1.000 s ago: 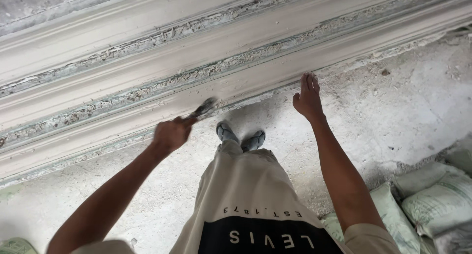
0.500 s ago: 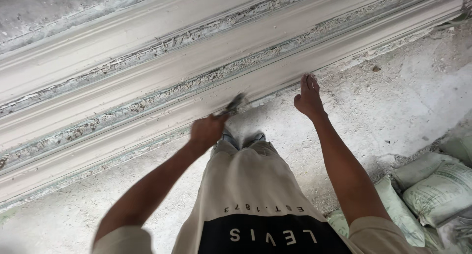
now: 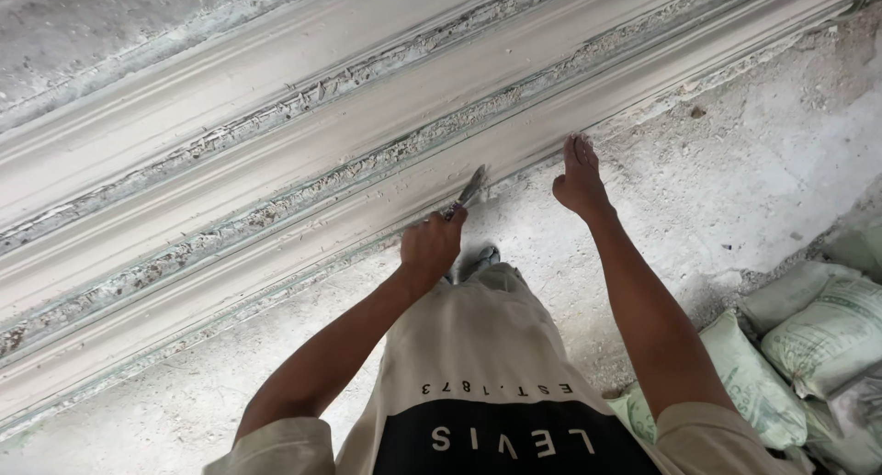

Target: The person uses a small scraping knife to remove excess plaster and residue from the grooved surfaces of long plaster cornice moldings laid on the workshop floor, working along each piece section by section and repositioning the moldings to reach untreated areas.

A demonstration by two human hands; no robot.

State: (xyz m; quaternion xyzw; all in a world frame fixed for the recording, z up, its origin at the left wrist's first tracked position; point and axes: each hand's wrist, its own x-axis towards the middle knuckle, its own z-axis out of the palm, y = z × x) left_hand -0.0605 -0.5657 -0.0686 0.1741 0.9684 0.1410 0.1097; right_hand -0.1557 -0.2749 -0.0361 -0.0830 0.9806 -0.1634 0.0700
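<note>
The long plaster moulding [image 3: 367,163] runs off both the left and right edges of the view, so neither end shows. Most of the scraper [image 3: 471,188] is buried in the fist; only a short grey blade sticks out, and its tip is hard to tell apart from the crumbs of plaster around it. The person's feet are largely hidden by the hem of a beige and black shirt [image 3: 478,374], with only one grey shoe [image 3: 480,259] peeking out. The sacks [image 3: 808,337] at lower right are cut off by the frame.

The moulding is pale, smooth plaster shaped into parallel ridges and grooves, with rough, crumbly grey-green lines along the grooves. The floor [image 3: 735,163] beside it is dusty, mottled concrete with grit. The sacks are woven, pale green and slumped.

The left hand [image 3: 430,245] is closed in a fist around the scraper's handle, with the blade angled up and right against the moulding's lower edge. The right hand [image 3: 581,176] is open and flat, fingers together, fingertips touching that same lower edge, just right of the blade.
</note>
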